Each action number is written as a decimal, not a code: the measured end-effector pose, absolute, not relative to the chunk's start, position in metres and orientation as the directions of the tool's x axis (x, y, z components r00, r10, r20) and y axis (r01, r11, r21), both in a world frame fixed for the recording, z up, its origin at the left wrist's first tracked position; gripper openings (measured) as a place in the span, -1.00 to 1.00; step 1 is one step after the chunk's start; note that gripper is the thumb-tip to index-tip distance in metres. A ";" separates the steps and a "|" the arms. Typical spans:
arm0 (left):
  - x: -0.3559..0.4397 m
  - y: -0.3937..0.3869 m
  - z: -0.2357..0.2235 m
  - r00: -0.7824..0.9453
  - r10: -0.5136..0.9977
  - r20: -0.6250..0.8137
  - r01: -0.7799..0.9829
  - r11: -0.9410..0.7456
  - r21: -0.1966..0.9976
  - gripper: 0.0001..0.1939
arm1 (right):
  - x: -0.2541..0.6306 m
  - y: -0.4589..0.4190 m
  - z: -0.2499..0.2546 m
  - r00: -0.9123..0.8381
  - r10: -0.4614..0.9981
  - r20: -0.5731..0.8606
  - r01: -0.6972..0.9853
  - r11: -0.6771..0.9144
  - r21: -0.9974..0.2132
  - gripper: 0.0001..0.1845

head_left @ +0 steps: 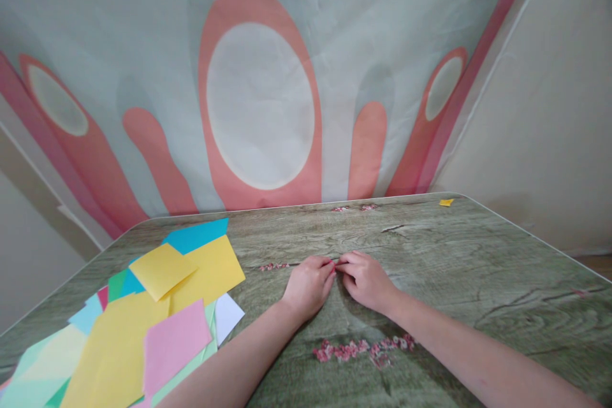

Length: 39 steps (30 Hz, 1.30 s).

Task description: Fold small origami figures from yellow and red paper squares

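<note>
Near the middle of the wood-patterned table [430, 255], my left hand [310, 284] and my right hand [367, 280] meet at the fingertips. Both are closed, thumbs and fingers pinched together. A tiny reddish spot shows where they touch; whether it is a small piece of something or just a fingertip, I cannot tell. To the left of my left hand lies a loose pile of coloured paper sheets, with a yellow sheet [210, 274], a pink sheet [176, 338] and a blue sheet [198, 236] among them. My left forearm passes over the pile's near right edge.
A small folded yellow paper piece [446, 203] lies near the far right corner of the table. Pink flower patterns [349, 350] are printed on the tabletop. Behind the far edge hangs a grey sheet with coral shapes [258, 102]; a pale wall [549, 108] stands at right.
</note>
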<state>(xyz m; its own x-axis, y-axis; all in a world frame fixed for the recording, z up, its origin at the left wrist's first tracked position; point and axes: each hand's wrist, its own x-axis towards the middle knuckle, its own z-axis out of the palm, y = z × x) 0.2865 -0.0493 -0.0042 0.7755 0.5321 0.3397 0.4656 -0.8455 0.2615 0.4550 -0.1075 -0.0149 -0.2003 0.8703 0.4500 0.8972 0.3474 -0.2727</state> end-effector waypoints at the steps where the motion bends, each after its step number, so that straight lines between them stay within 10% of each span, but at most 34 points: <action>1: 0.286 -0.050 -0.004 0.777 0.531 0.337 0.465 -0.846 0.259 -0.73 | 0.456 -0.107 -0.015 -0.187 0.873 0.450 0.898 0.338 -0.283 -0.73; 39: 0.279 -0.053 0.020 0.884 0.450 0.128 0.436 -0.892 0.122 -0.39 | 0.461 -0.098 -0.014 -0.214 0.918 0.333 0.905 0.315 -0.288 -0.57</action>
<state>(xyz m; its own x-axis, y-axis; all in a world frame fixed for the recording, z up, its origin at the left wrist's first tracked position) 0.2791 -0.0528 0.0199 0.8839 0.4500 0.1278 0.4363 -0.8915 0.1217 0.4613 -0.0984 -0.0140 -0.2136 0.9184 0.3331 0.9046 0.3147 -0.2875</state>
